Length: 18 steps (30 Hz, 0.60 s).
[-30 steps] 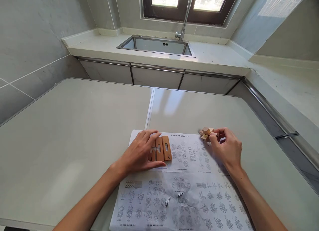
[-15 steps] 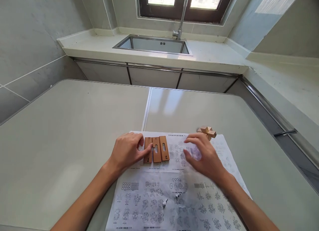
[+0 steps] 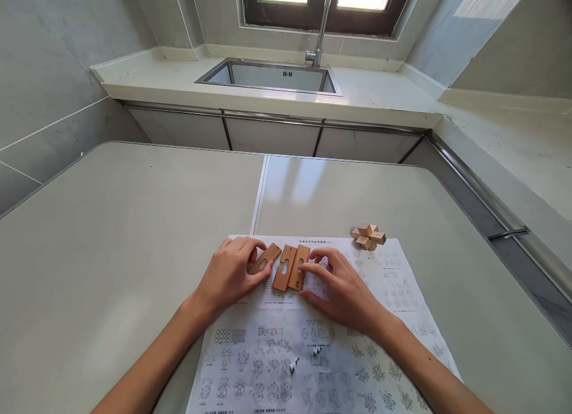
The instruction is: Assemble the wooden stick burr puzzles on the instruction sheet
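Three flat brown wooden puzzle pieces with slots lie on a printed sheet. My left hand point(image 3: 235, 271) is closed on the left wooden puzzle piece point(image 3: 267, 258), which is tilted, its lower end between thumb and fingers. Beside it, the middle wooden puzzle piece point(image 3: 282, 277) leans slightly, marked 1 at its top. Against that one rests the wooden puzzle piece marked 2 point(image 3: 297, 280). My right hand point(image 3: 337, 286) has its fingertips and thumb on this piece's right edge. Under everything, the paper sheet point(image 3: 277, 316) carries rows of puzzle drawings.
An interlocked light wooden burr puzzle point(image 3: 369, 237) stands at the sheet's top right edge. The pale table point(image 3: 134, 235) has a seam down its middle. Beyond it are a counter point(image 3: 379, 92) with a sink point(image 3: 268, 77) and a faucet point(image 3: 319, 39).
My right hand has come left from over the sheet to the piece marked 2. The left piece has turned clockwise in my left hand, and the other two now lean right.
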Tool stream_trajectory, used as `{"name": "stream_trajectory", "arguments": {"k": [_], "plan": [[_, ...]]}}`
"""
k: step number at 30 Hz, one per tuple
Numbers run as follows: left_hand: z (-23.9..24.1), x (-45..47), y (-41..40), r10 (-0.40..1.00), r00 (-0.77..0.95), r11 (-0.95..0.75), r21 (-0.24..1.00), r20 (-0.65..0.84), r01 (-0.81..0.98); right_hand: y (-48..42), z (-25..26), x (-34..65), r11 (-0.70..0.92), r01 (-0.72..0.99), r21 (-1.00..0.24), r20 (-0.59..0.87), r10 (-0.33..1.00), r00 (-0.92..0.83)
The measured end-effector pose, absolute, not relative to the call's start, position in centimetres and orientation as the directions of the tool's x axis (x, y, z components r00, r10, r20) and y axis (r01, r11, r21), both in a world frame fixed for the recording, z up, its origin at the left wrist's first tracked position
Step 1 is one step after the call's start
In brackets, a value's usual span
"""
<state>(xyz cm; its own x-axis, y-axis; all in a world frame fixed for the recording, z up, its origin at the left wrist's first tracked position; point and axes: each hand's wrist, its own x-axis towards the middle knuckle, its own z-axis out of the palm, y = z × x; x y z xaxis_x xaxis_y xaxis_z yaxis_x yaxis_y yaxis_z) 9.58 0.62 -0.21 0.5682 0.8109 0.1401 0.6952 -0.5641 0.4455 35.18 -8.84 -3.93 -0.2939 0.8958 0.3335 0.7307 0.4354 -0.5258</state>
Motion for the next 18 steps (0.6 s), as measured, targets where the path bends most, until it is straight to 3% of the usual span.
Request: {"name": "stream_trajectory", "arguments": {"k": [12, 15, 18], "plan": [[-0.73, 9.24, 0.87, 0.864, 0.455, -0.501, 0.278, 0.215, 0.820, -8.72, -3.57, 35.44, 0.364, 0.791, -0.491, 0.342, 0.916, -0.210], [-0.72, 9.24, 0.83, 0.863, 0.470, -0.506, 0.306, 0.187, 0.807, -8.55, -3.65, 35.61, 0.375, 0.783, -0.496, 0.341, 0.914, -0.221], [-0.51, 9.31, 0.74, 0.882, 0.438, -0.470, 0.410, 0.174, 0.782, -8.43, -3.61, 35.69, 0.366, 0.767, -0.527, 0.328, 0.920, -0.213]]}}
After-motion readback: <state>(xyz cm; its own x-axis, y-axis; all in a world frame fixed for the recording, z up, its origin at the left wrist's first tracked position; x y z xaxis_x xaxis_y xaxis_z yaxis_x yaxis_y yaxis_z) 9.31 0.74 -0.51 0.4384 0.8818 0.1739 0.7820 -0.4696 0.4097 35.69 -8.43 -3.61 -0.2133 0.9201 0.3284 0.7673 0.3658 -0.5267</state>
